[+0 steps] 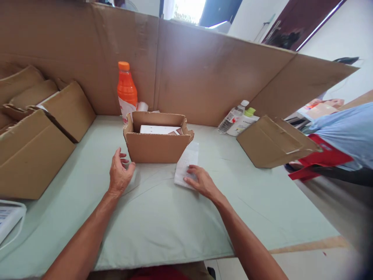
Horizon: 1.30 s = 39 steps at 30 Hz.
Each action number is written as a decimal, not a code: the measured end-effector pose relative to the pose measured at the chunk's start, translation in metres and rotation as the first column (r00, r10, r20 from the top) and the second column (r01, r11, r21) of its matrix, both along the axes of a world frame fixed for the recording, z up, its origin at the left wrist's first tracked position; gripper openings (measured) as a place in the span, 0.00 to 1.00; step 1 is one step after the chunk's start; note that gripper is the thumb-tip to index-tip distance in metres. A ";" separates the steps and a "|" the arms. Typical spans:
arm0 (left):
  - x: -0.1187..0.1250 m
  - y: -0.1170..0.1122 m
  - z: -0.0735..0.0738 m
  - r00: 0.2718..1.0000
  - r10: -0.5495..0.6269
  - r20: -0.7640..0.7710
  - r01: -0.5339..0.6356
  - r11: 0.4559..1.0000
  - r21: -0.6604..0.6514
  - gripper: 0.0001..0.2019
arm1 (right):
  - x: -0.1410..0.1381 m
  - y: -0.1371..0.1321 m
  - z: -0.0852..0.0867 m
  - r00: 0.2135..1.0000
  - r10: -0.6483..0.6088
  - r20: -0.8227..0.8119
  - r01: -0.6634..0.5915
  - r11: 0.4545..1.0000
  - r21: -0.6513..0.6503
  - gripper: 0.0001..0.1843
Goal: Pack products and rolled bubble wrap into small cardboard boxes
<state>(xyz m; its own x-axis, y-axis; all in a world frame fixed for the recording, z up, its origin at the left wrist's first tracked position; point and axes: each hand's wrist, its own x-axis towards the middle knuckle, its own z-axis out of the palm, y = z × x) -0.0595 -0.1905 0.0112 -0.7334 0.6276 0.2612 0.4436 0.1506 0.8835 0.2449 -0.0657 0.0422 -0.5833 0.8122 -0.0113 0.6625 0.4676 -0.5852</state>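
A small open cardboard box stands in the middle of the pale green table cover, with a white flat item inside. My left hand hovers just left of the box's front corner, fingers apart and loosely curved, holding nothing. My right hand lies flat, fingers down on a white bubble-wrap pouch that rests on the table beside the box's right front corner.
An orange drink bottle stands behind the box. Folded cardboard boxes lie at left, another at right, with a clear bottle and a green-capped bottle behind it. A tall cardboard wall rings the table. A white device sits at far left.
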 end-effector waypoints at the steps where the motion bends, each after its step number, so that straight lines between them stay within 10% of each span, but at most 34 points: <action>1: 0.004 -0.004 0.007 0.999 0.018 -0.034 -0.018 1.000 0.010 0.39 | 0.003 -0.010 -0.003 1.000 0.009 0.002 -0.009 1.000 0.010 0.11; 5: 0.036 -0.037 0.035 0.962 -0.182 -0.205 0.183 0.983 -0.016 0.35 | 0.011 -0.053 -0.002 0.996 0.078 -0.053 -0.078 0.997 0.002 0.03; 11: 0.111 -0.100 0.024 0.713 -0.690 -0.125 0.670 0.723 -0.171 0.43 | 0.024 -0.108 0.008 0.937 0.237 -0.258 -0.282 0.947 -0.155 0.01; 17: 0.148 -0.134 0.002 0.757 -0.645 0.107 0.649 0.721 -0.242 0.30 | 0.034 -0.148 -0.005 0.926 0.206 -0.315 -0.294 0.919 -0.261 0.01; 22: 0.147 -0.122 0.004 0.819 -0.569 0.071 0.559 0.764 -0.321 0.29 | 0.049 -0.161 -0.006 0.922 -0.008 -0.386 0.063 0.989 0.131 0.04; 27: 0.150 -0.102 -0.003 0.850 -0.522 -0.074 0.449 0.790 -0.418 0.31 | 0.052 -0.172 -0.012 0.939 0.299 -0.172 -0.210 0.891 0.403 0.13; 31: 0.150 -0.114 -0.003 0.832 -0.484 -0.272 0.433 0.873 -0.226 0.30 | 0.044 -0.175 -0.024 0.948 0.311 -0.074 -0.256 0.878 0.404 0.11; 39: 0.148 -0.142 0.006 0.722 -0.662 -0.202 0.621 0.749 -0.231 0.28 | 0.057 -0.176 -0.017 0.951 0.128 -0.282 -0.113 0.991 0.070 0.08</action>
<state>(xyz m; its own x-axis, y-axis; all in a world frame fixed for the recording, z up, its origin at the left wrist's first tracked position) 0.0887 -0.3326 0.0174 -0.0605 0.9659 0.2517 0.6822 -0.1440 0.7168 0.3019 -0.2418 0.0252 -0.6492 0.7308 0.2110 0.4081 0.5687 -0.7141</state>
